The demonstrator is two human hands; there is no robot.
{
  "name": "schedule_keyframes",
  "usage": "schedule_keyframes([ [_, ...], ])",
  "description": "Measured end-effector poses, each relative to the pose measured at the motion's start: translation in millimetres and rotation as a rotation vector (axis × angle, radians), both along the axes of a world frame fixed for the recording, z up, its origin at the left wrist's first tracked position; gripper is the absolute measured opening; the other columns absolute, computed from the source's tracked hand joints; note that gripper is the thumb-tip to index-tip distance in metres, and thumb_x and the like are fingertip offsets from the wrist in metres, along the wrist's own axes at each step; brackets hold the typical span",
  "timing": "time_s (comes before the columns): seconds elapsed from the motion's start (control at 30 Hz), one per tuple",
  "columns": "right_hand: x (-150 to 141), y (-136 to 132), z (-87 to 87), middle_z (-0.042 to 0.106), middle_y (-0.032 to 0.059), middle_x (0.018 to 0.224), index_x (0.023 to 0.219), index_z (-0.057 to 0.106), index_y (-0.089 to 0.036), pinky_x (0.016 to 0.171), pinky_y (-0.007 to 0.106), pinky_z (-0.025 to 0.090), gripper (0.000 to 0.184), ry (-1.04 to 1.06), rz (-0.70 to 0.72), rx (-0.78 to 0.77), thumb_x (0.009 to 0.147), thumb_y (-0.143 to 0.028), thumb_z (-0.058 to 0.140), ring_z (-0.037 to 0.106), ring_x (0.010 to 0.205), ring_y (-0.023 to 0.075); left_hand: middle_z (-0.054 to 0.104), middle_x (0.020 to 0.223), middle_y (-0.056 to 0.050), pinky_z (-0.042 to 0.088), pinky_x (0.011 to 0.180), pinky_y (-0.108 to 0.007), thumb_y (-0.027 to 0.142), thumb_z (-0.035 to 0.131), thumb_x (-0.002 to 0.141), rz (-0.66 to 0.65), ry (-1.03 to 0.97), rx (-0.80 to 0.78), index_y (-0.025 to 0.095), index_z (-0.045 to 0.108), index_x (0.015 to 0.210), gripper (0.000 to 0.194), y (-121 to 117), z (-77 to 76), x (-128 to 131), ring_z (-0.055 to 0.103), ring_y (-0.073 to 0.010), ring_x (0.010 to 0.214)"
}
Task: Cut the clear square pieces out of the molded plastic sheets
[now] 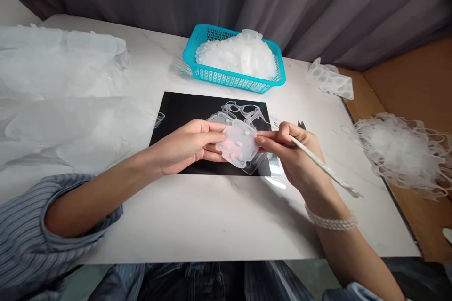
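My left hand (197, 146) is closed on the left edge of a thin, frosted rubbery piece (237, 143) with small raised nubs, held above a black mat (187, 108). My right hand (294, 148) is closed too, its thumb and finger at the piece's right edge. A slim, pale, stick-like tool (321, 164) runs through that hand and slants down past the wrist; its working tip I cannot make out. Clear, glasses-shaped offcuts (243, 109) and another frosted piece lie behind the held one on the mat.
At the back, a blue basket (233, 82) is heaped with frosted pieces. Stacked translucent sheets (60, 66) cover the left side. Stringy offcuts (406, 150) pile in a cardboard box (416, 66) at right, with a crumpled translucent strip (331, 80) near its corner.
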State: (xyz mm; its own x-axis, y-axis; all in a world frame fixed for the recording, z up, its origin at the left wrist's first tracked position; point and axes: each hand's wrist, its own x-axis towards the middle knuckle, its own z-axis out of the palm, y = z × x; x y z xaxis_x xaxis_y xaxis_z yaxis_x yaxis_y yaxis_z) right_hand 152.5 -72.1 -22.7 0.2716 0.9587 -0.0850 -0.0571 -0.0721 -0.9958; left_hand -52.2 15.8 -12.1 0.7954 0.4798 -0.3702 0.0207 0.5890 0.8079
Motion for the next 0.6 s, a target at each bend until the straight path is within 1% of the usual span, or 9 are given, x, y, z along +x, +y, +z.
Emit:
schedule_keyframes([
  [0.07,1,1,-0.5,0.076,0.0027,0.083,0.059,0.031,-0.021,0.062,0.027,0.056,0.051,0.004,-0.008,-0.016,0.072,-0.018,0.08,0.067,0.063,0.0132,0.075,0.105,-0.014,0.054,0.096,-0.041,0.021,0.057,0.093,-0.007,-0.008,-0.014,0.011,0.071,0.114,0.027,2,0.4,-1,0.072,-0.022,0.095],
  [0.23,0,1,-1.2,0.075,0.0031,0.085,0.061,0.032,-0.022,0.063,0.029,0.059,0.049,-0.014,-0.015,-0.012,0.074,-0.021,0.079,0.069,0.068,0.0152,0.075,0.103,-0.018,0.054,0.095,-0.045,0.022,0.059,0.091,0.04,0.016,-0.089,0.007,0.07,0.111,0.027,2,0.4,-1,0.073,-0.0269,0.095],
  [0.3,-1,0,-0.1,0.075,0.0024,0.088,0.061,0.033,-0.022,0.066,0.031,0.059,0.047,-0.06,-0.061,0.058,0.077,-0.021,0.078,0.069,0.073,0.0163,0.075,0.102,-0.021,0.054,0.094,-0.047,0.028,0.059,0.091,0.074,0.036,-0.147,0.006,0.069,0.11,0.031,4,-1.5,0,0.072,-0.0307,0.098],
  [0.37,-5,-4,3.6,0.075,0.0019,0.092,0.062,0.033,-0.022,0.072,0.034,0.059,0.046,-0.178,-0.113,0.149,0.08,-0.021,0.075,0.07,0.081,0.0183,0.074,0.103,-0.024,0.054,0.094,-0.048,0.042,0.058,0.091,0.085,0.049,-0.216,0.006,0.068,0.11,0.042,7,-4.4,-1,0.07,-0.0343,0.103],
  [0.43,-9,-9,9.5,0.076,0.0025,0.095,0.062,0.034,-0.023,0.081,0.038,0.057,0.044,-0.314,-0.03,0.202,0.083,-0.022,0.072,0.07,0.09,0.0211,0.073,0.106,-0.026,0.053,0.094,-0.048,0.05,0.058,0.089,0.059,0.038,-0.258,0.005,0.068,0.11,0.051,11,-7.1,-3,0.069,-0.0357,0.105],
  [0.47,-11,-12,12.6,0.076,0.0032,0.096,0.061,0.034,-0.023,0.083,0.039,0.056,0.043,-0.362,0.067,0.2,0.084,-0.022,0.07,0.07,0.093,0.0224,0.073,0.106,-0.025,0.054,0.094,-0.046,0.048,0.061,0.088,0.04,0.03,-0.256,0.005,0.069,0.109,0.048,12,-7.9,-4,0.07,-0.035,0.105],
  [0.53,-13,-15,17.1,0.076,0.0045,0.099,0.061,0.034,-0.023,0.084,0.04,0.055,0.043,-0.395,0.249,0.179,0.087,-0.024,0.068,0.07,0.094,0.0238,0.074,0.105,-0.022,0.054,0.094,-0.042,0.032,0.066,0.086,0.004,0.025,-0.208,0.006,0.071,0.107,0.034,13,-8.6,-5,0.071,-0.0311,0.103],
  [0.57,-12,-16,17.9,0.076,0.0049,0.1,0.061,0.034,-0.022,0.083,0.04,0.055,0.043,-0.391,0.275,0.17,0.088,-0.025,0.067,0.071,0.093,0.0236,0.075,0.104,-0.02,0.054,0.095,-0.039,0.024,0.067,0.085,-0.014,0.025,-0.17,0.007,0.071,0.107,0.028,13,-8.5,-5,0.071,-0.0284,0.102],
  [0.6,-12,-15,17.5,0.076,0.005,0.1,0.061,0.035,-0.022,0.082,0.039,0.054,0.042,-0.376,0.246,0.168,0.089,-0.026,0.066,0.071,0.092,0.023,0.076,0.103,-0.017,0.054,0.095,-0.037,0.017,0.067,0.084,-0.03,0.026,-0.131,0.009,0.072,0.108,0.026,13,-8.3,-6,0.072,-0.0259,0.101],
])
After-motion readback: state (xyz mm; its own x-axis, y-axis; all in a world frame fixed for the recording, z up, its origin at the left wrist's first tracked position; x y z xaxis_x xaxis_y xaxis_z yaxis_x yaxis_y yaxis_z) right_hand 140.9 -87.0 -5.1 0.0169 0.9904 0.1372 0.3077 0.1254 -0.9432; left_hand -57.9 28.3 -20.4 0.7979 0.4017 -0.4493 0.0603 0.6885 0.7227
